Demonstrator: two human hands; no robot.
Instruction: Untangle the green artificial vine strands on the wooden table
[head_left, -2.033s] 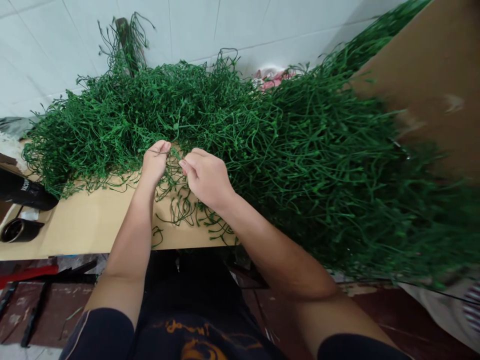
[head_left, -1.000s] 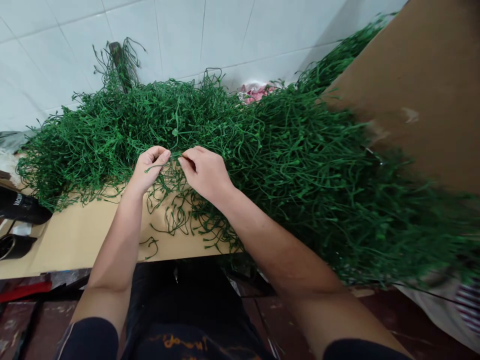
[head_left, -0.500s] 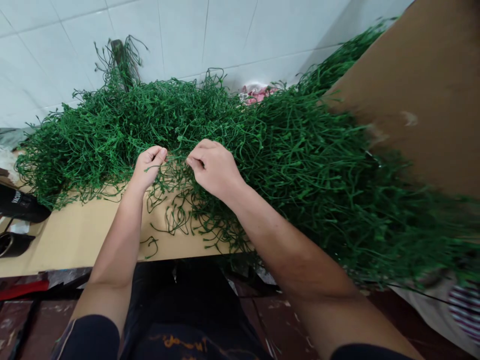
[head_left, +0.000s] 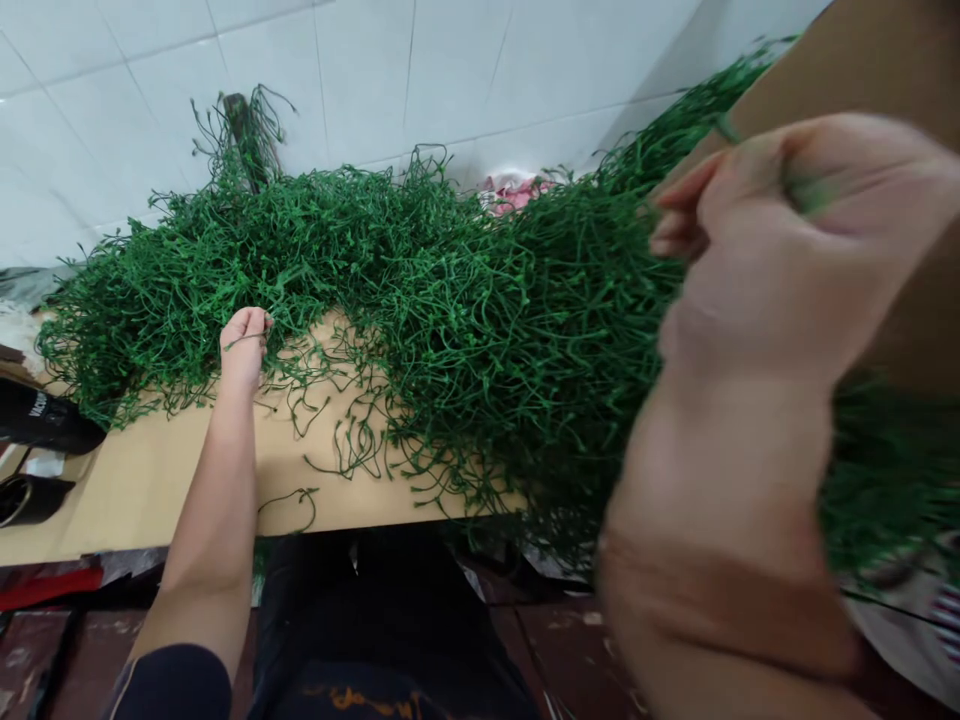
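A big tangled heap of green plastic stems (head_left: pixel 420 270) covers the far part of a tan cardboard sheet (head_left: pixel 150 480) and spills off to the right. My left hand (head_left: pixel 244 345) rests at the heap's near edge, fingers curled in a pinch on a thin green stem. My right hand (head_left: pixel 780 230) is raised close to the camera at the right and blurred; its fingers are closed around a green stem (head_left: pixel 806 190) that pokes out above the knuckles. Loose stems (head_left: pixel 352 430) lie scattered on the cardboard between my hands.
A white tiled wall (head_left: pixel 360 70) stands behind the heap. A brown cardboard panel (head_left: pixel 862 60) leans at the upper right. Something pink (head_left: pixel 514 190) peeks over the heap. A black object (head_left: pixel 45 425) and a dark cup (head_left: pixel 22 498) sit at the left edge.
My right hand has lifted away from the left, up and to the right toward the camera, carrying a green stem. My left hand has slid left along the heap's edge.
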